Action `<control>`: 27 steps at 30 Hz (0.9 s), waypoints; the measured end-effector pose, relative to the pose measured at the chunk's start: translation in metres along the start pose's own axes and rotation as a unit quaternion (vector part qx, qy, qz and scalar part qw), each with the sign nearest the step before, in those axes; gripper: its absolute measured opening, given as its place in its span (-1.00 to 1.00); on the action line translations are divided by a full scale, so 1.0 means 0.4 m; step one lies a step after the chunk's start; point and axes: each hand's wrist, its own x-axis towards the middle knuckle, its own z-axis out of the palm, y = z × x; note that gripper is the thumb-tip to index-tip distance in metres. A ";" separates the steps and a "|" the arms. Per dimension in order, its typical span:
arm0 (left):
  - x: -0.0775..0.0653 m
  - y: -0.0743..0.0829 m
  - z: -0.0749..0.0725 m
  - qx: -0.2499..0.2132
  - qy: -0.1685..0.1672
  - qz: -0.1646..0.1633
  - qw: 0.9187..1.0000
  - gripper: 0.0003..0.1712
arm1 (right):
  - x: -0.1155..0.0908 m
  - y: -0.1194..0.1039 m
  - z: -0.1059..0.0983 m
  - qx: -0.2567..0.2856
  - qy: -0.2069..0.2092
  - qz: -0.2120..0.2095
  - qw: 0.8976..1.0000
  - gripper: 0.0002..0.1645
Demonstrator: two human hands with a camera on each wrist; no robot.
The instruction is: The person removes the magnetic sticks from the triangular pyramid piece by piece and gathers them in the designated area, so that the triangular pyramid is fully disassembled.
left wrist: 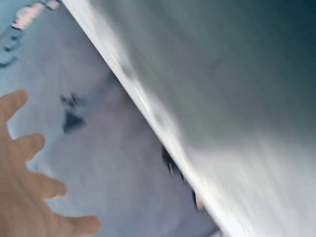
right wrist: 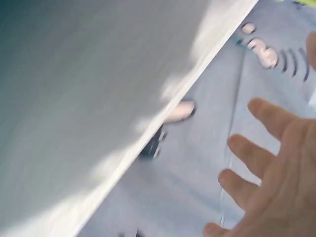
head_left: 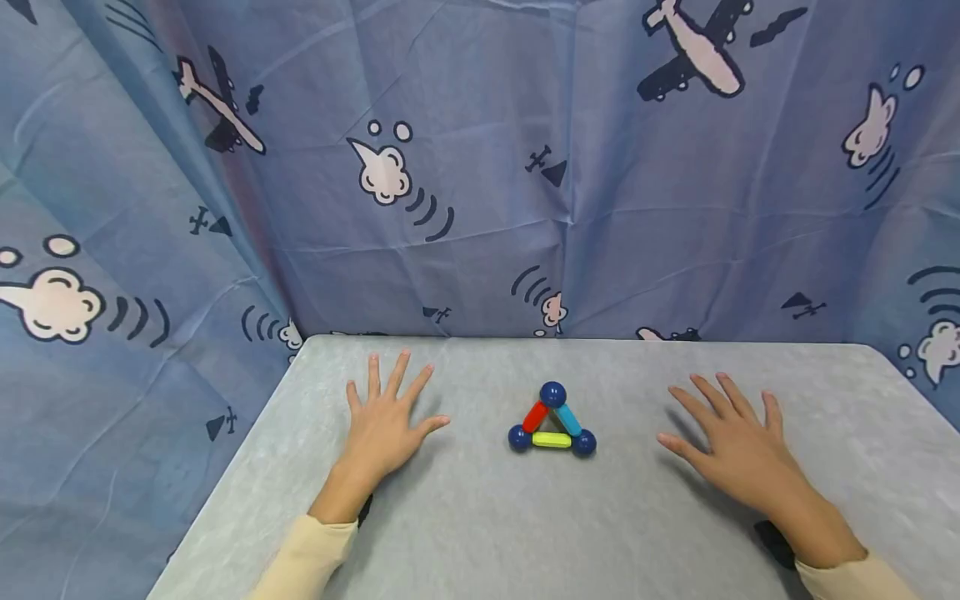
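Note:
Between the two hands, a triangle of toy rods and balls lies on the table in the head view. Its sides are a red rod (head_left: 535,417), a light blue rod (head_left: 568,420) and a yellow-green rod (head_left: 551,440), joined at the corners by dark blue balls (head_left: 552,394). To its left my left hand (head_left: 384,429) has its fingers spread and holds nothing. My right hand (head_left: 742,450) is off to the right, fingers spread as well, apart from the triangle. Both wrist views show spread fingers with nothing in the left hand (left wrist: 24,192) or the right hand (right wrist: 281,182).
A pale grey table (head_left: 465,517) with rounded far corners lies under the hands. Behind it and along its left side hangs a blue curtain (head_left: 480,275) printed with airplanes and clouds. A dark wrist device (head_left: 775,544) shows beneath the right wrist.

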 end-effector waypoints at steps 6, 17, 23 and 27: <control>0.022 0.101 -0.022 -0.065 -0.023 0.056 0.996 -0.11 | 0.034 -0.101 -0.014 0.013 0.009 -0.037 0.999 -0.10; 0.065 0.223 -0.011 -0.172 -0.055 0.140 0.973 -0.19 | 0.073 -0.216 -0.010 0.091 0.021 -0.079 0.993 -0.16; 0.084 0.271 0.002 -0.237 -0.053 0.177 0.954 -0.26 | 0.085 -0.245 0.000 0.122 0.037 -0.096 0.987 -0.21; 0.088 0.293 0.013 -0.249 -0.053 0.198 0.947 -0.31 | 0.087 -0.258 0.009 0.140 0.041 -0.095 0.985 -0.26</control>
